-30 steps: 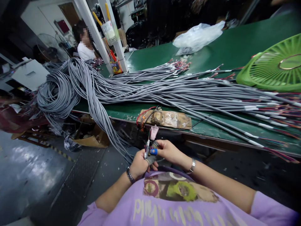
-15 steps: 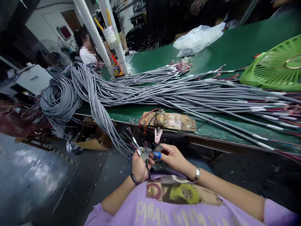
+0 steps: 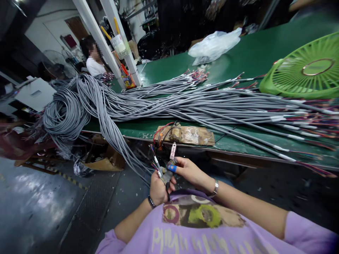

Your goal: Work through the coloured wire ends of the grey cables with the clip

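My left hand (image 3: 158,188) is closed around grey cable ends (image 3: 157,163) with white sleeves and thin coloured wires fanning out. A dull grey lump (image 3: 166,176) sits in the same grip; its kind is unclear. At its right, my right hand (image 3: 189,171) pinches a pink clip like a clothes peg (image 3: 173,151), whose lower end looks wrapped in tape. Blue tape (image 3: 172,168) covers a digit of that hand. The clip's wrapped end is close against the coloured wires; whether they touch is hidden by the fingers.
A long bundle of grey cables (image 3: 148,106) covers the green table (image 3: 254,46). At the table's front edge lies a wooden board (image 3: 196,135) with wires. A green fan (image 3: 304,70), a plastic bag (image 3: 215,46) and white posts (image 3: 108,38) stand beyond. Another person (image 3: 94,60) sits far left.
My right hand has brought the pink clip leftwards to the wires at my left hand. The clip has turned and now shows its narrow side. The whole view has shifted slightly.
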Demonstrator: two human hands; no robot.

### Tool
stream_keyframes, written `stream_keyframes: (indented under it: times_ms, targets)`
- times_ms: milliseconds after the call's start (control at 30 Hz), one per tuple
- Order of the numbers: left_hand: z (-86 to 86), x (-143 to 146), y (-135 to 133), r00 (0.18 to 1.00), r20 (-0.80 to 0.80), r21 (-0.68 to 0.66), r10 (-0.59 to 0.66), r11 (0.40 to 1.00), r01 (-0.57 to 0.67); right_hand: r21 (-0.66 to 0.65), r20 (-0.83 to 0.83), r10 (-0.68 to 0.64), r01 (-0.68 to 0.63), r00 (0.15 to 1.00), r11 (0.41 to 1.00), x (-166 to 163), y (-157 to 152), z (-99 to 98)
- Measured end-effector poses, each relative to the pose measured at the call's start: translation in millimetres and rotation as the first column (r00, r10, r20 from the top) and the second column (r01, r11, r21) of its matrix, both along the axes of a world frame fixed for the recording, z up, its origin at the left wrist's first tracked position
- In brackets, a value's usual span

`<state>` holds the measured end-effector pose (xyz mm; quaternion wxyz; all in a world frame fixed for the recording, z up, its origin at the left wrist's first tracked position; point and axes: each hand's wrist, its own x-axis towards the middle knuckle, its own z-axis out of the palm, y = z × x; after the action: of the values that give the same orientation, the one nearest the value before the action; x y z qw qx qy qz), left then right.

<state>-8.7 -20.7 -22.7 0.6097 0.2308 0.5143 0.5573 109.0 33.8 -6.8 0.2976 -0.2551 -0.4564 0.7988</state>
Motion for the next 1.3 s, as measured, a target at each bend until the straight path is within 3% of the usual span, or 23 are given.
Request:
stream_keyframes:
  times_ms: [233,433,833,933,1100,1300]
  targets:
    - [1.5,3,1,0.999,-0.005,-0.012,0.053,0.999,-0.053,-0.113,-0.089,-0.041,0.030,0.995,0.993,2,-7,2.5]
    - [3.4,3,1,0.992,0.016,-0.018,0.124,0.992,-0.124,-0.104,0.026,-0.125,0.127,0.992,0.986,3,-5,-2.6]
    - [1.5,3,-1,0.995,0.002,-0.010,0.098,0.995,-0.098,-0.253,0.028,-0.148,0.151,0.989,0.956,2,-8,4.1]
    - [1.9,3,-1,0.993,0.006,-0.010,0.117,0.993,-0.117,-0.240,-0.054,-0.092,0.077,0.994,0.968,3,-8,7.1]
    - [4.8,1,1,0.985,0.033,0.004,0.168,0.986,-0.168,-0.129,0.109,-0.173,0.186,0.979,0.974,7,-4,-2.0]
    - [6.3,2,0,0.988,0.023,-0.035,0.154,0.988,-0.153,-0.097,0.082,-0.142,0.150,0.986,0.984,12,-2,-12.6]
